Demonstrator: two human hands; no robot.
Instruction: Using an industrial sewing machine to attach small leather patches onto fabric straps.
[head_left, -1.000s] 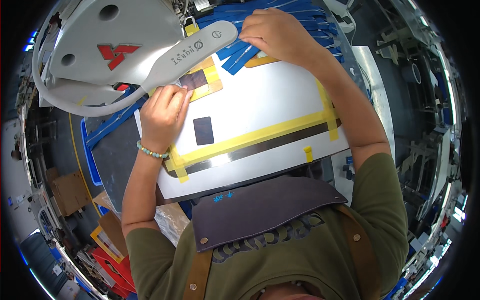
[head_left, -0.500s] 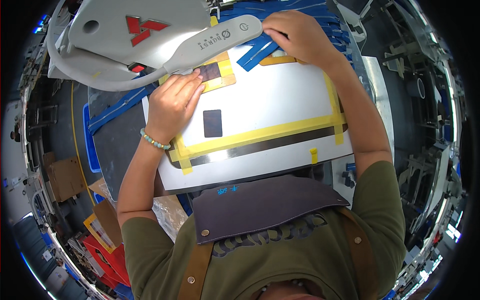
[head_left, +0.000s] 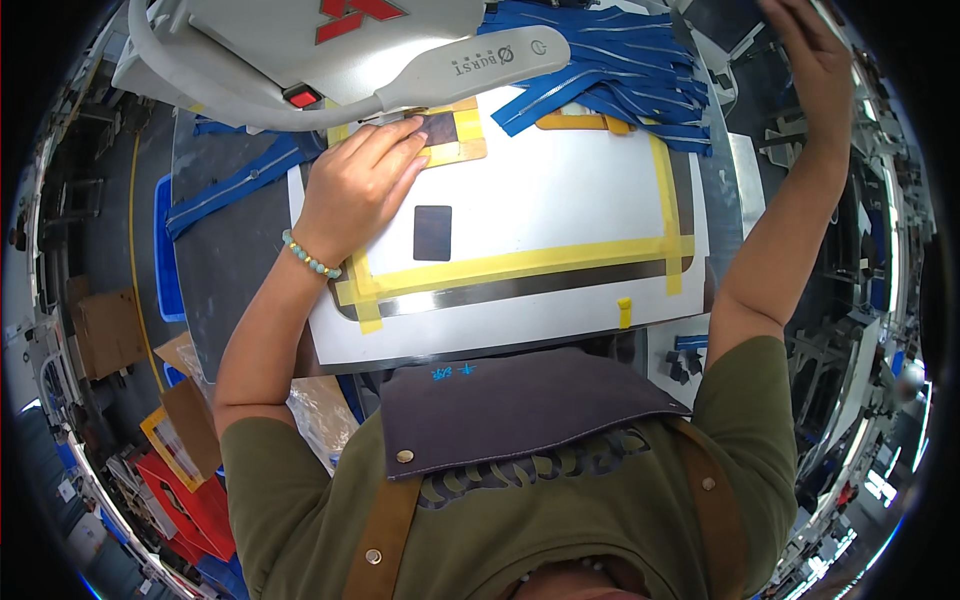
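My left hand [head_left: 365,185] rests with fingertips at a dark piece [head_left: 441,131] on a taped tan plate [head_left: 460,151], just below the pale arm [head_left: 480,62] of the machine; its fingers are extended and lie on the plate, partly over the piece. My right hand [head_left: 812,50] is raised at the upper right, off the board, with fingers stretched out and nothing visible in them. A white board [head_left: 545,200] with yellow tape and a dark band carries a loose dark rectangle [head_left: 432,232]. Blue zipper strips [head_left: 610,70] lie heaped at its back right.
The grey machine body [head_left: 240,50] fills the back left. Another blue zipper [head_left: 235,185] lies on the dark worktable [head_left: 215,280] at left, beside a blue bin [head_left: 168,245]. Cardboard boxes [head_left: 110,330] and a red container [head_left: 185,500] stand at lower left.
My right hand has left the machine arm's tip and moved up and far right, its fingers spreading out. My left hand stays on the plate. The view has shifted, with the scene higher in frame.
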